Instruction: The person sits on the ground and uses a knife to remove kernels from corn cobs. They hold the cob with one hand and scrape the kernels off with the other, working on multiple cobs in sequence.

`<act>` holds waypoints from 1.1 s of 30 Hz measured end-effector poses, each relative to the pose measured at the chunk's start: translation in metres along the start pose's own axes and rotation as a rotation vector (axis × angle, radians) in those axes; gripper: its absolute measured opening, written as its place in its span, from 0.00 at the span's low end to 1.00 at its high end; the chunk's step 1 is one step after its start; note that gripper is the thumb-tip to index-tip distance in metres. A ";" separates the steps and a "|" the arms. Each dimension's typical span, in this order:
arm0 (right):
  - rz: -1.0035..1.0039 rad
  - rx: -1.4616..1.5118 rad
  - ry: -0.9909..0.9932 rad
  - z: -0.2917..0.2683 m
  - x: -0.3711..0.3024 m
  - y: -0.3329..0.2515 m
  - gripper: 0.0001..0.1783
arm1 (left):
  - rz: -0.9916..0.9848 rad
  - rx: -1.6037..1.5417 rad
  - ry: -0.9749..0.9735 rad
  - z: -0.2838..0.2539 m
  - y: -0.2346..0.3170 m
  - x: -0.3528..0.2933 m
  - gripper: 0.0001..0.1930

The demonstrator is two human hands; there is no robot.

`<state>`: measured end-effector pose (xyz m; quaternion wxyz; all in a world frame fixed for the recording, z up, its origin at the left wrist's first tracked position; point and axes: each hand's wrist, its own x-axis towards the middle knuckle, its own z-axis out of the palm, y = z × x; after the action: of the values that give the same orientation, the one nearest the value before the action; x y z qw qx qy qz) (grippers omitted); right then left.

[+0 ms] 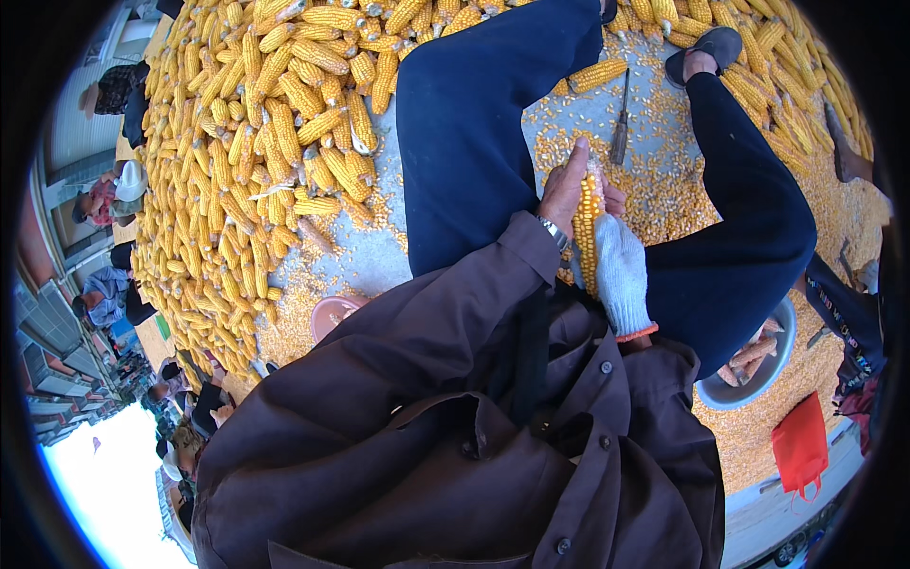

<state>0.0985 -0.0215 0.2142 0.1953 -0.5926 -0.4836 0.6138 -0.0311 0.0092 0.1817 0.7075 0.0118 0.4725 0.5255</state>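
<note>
A yellow corn cob (588,223) stands nearly lengthwise between my hands above my lap. Its far tip looks pale, partly stripped of kernels. My left hand (565,194), bare with a metal watch at the wrist, is closed round the upper part of the cob; its fingertips show on the far side. My right hand (621,270), in a white knitted glove with an orange cuff, is closed against the cob's lower right side. Beyond my hands a screwdriver-like tool (620,133) with a dark handle and thin shaft lies on the ground among loose kernels.
A large heap of corn cobs (256,142) fills the left and far side. At lower right sits a grey-blue basin (744,389) holding stripped cobs, near a red bag (801,444). A pink basin (334,315) shows at left. Other people sit round the heap.
</note>
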 end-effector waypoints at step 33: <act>-0.081 0.070 0.102 0.004 0.009 0.012 0.19 | -0.037 0.040 -0.019 0.005 -0.012 -0.002 0.38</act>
<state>0.0973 -0.0212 0.1990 0.2651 -0.5959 -0.4747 0.5910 -0.0186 0.0046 0.1792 0.7213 0.0221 0.4761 0.5026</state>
